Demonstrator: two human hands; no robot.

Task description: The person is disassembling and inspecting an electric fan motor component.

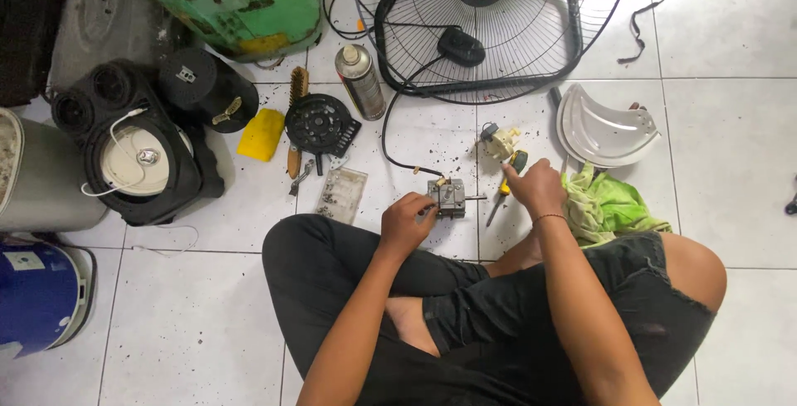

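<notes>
While the left hand (405,222) grips the small metal motor (448,197) on the white floor (207,323), the right hand (535,188) closes around a yellow screwdriver (505,185) just beside the motor, near a green rag (606,207).

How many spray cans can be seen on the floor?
1. The spray can stands on the white tiles beside the fan guard, above the black round part. Others may be hidden behind the clutter at left.

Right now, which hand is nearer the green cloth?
Right. The right hand is just beside the green cloth, holding a screwdriver; the left hand is farther away, on the small motor.
</notes>
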